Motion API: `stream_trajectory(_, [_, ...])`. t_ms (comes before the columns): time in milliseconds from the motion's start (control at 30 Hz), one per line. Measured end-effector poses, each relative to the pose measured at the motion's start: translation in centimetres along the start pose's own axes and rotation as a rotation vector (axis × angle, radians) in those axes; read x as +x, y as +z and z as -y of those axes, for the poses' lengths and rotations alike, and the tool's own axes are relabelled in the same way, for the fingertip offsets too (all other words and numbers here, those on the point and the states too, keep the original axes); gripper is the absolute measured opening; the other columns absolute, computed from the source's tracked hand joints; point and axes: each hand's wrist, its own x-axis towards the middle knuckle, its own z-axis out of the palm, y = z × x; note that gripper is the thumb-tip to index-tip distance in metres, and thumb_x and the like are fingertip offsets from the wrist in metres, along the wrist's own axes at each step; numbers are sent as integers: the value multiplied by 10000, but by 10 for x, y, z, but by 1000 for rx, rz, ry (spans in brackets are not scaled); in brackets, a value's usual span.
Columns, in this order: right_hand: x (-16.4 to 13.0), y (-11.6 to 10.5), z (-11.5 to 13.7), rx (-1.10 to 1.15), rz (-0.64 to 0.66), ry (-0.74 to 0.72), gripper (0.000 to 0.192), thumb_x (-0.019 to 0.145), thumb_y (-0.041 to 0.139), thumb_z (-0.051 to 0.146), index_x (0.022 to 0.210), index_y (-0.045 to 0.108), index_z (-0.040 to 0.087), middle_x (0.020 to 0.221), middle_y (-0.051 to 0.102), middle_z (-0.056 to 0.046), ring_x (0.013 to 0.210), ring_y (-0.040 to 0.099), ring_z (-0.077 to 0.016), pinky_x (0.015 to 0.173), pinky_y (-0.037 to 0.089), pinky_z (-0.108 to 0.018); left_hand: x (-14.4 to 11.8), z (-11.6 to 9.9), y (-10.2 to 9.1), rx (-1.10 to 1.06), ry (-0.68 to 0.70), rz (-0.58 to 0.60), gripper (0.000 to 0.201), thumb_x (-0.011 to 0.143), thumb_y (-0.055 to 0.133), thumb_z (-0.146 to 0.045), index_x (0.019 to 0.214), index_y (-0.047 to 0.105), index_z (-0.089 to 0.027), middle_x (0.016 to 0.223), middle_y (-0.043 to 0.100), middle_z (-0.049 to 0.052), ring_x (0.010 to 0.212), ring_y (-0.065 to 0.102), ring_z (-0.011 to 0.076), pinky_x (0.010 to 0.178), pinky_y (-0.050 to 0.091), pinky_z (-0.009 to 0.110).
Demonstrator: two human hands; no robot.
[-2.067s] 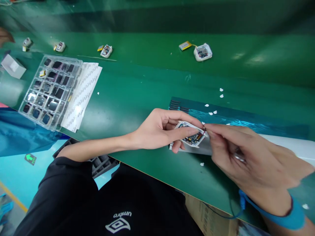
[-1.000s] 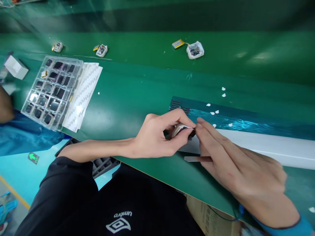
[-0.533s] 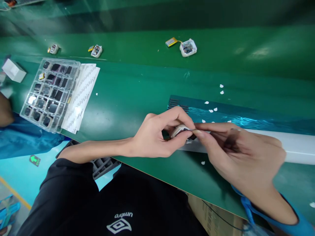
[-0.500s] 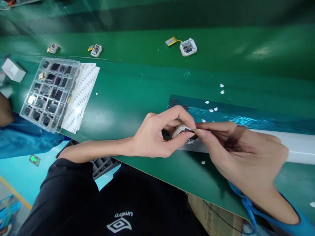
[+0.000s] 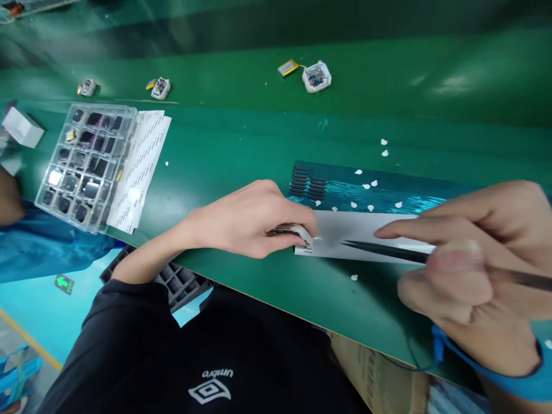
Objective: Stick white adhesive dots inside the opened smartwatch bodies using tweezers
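My left hand [image 5: 254,221] is closed around a small white device casing [image 5: 305,234], most of which its fingers hide. The casing is above the left end of a white strip [image 5: 366,223]. In my right hand [image 5: 474,276] are dark tweezers [image 5: 383,250], pinched near the thumb, their tips directed left toward the casing but apart from it. The right index finger stretches over the white strip. Behind that strip lies a blue film sheet [image 5: 345,175] with rows of black pieces [image 5: 308,187] at its left end. Small white round tabs [image 5: 374,183] are scattered on and around the film.
An open white casing [image 5: 317,77] with a yellow-edged battery [image 5: 287,68] sits toward the back; two similar ones stand farther left. A clear compartment tray [image 5: 86,167] and printed white sheets [image 5: 144,167] lie at the left, near another person's arm [image 5: 8,198]. A blue wrist strap [image 5: 487,359] circles my right wrist.
My hands have moved apart. The left has shifted left and turned palm-down with the casing; the right has drawn away to the right, and its tweezers now show clearly.
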Motion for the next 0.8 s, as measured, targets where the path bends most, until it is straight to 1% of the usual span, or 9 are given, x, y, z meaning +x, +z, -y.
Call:
stream_trajectory(67, [3,0,2,35,-31,-32,536,1071,402,547,702,720,324,622,674,-42,575,645,-195,526,482,-388,0,4,2,80,9,39,219,986,564,-152,976,777,-201,738,762,-10,561,588,99,582,373,258])
stream_trajectory(100, [6,0,3,53,-7,-47,512,1080,426,499,703,720,315,629,695,-30,557,650,-179,508,482,-370,0,5,3,116,1,56,225,979,557,-142,988,774,-199,700,739,-13,548,563,107,571,345,269])
stream_trajectory(233, [17,5,7,126,177,-49,561,1072,493,416,546,642,288,608,724,11,570,724,-165,503,545,-307,2,10,6,165,-69,117,227,944,572,-136,1012,772,-218,620,669,-38,520,486,113,556,254,301])
stream_trajectory(300, [21,8,7,165,215,7,602,1066,512,418,488,610,282,587,720,16,607,755,-169,518,577,-275,3,10,5,176,-101,137,229,935,580,-137,1018,771,-233,620,663,-44,520,478,113,555,228,306])
stream_trajectory(467, [27,10,1,363,340,227,517,1031,590,435,556,739,295,600,737,-5,542,727,-148,510,601,-220,3,7,5,253,-147,142,239,927,578,-140,1004,775,-251,624,655,-43,541,467,123,549,200,310])
stream_trajectory(567, [29,10,-6,418,394,259,435,971,683,441,563,757,312,608,742,-16,571,743,-168,490,607,-224,2,7,5,278,-147,135,229,919,586,-141,989,771,-257,623,644,-43,551,466,128,545,196,310])
stream_trajectory(667, [31,11,-12,451,421,286,411,919,743,501,555,763,312,615,746,-36,668,783,-196,539,637,-221,2,7,6,281,-149,139,226,925,594,-148,1006,773,-259,631,649,-41,556,463,129,548,194,312])
stream_trajectory(733, [33,13,-14,479,438,315,433,902,753,557,554,765,301,615,746,-53,681,790,-207,559,646,-220,2,8,6,272,-152,139,229,933,596,-147,1027,773,-259,673,686,-39,564,473,128,550,202,312])
stream_trajectory(800, [35,13,-14,510,456,344,449,885,763,606,570,774,286,627,752,-68,631,776,-208,533,639,-225,1,9,6,239,-145,135,224,938,599,-141,1032,768,-252,749,740,-36,581,505,125,556,233,305])
